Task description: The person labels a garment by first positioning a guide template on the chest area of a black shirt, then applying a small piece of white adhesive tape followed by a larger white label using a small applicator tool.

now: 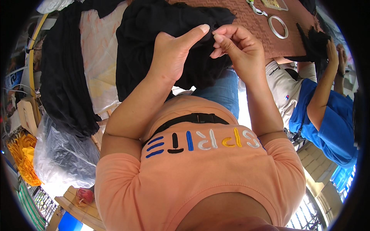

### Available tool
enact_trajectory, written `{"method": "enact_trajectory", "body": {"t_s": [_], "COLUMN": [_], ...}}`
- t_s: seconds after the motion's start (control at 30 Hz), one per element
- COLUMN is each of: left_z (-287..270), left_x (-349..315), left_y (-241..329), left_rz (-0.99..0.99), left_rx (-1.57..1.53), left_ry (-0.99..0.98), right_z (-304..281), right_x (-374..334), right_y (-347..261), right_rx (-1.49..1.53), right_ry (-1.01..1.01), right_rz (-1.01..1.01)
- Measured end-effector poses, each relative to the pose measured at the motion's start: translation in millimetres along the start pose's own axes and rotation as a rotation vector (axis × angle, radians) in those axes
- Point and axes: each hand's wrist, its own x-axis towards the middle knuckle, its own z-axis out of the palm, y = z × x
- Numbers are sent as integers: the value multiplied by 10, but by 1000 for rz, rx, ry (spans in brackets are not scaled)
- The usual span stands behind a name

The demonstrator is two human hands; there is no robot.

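A dark black cloth point(135, 57) is bunched over the table's near edge and hangs toward my lap. My left hand point(171, 54) has its fingers tucked beneath the folds, out of sight. Its thumb stretches over the top, so the cloth lies gripped between. Close to that thumb tip, my right hand point(244, 48) makes a pinch, thumb against forefinger, with the other fingers curled. Whatever sits in the pinch is too small to make out. The two hands' tips are a small gap apart, above the cloth.
On the brown textured table cover point(269, 42) lie a white ring point(278, 27) and a small clear tray point(275, 4). At right, a co-worker in a blue shirt point(327, 119) is beside black cloth point(314, 44). More black cloth point(61, 69) and a plastic bag point(63, 158) are left.
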Motion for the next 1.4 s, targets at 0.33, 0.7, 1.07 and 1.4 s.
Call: {"method": "enact_trajectory", "body": {"t_s": [0.33,0.7,1.07,1.4], "left_z": [-8,-16,-96,18], "left_x": [66,98,117,67], "left_y": [-111,-100,-167,-42], "left_rz": [42,58,38,93], "left_rx": [-6,46,110,102], "left_ry": [3,84,86,53], "right_z": [20,74,86,-271], "right_x": [-7,35,61,182], "right_y": [-54,-70,-181,-152], "right_rx": [14,105,68,-440], "right_ry": [-11,-7,23,-51], "right_rz": [51,226,303,-156]}}
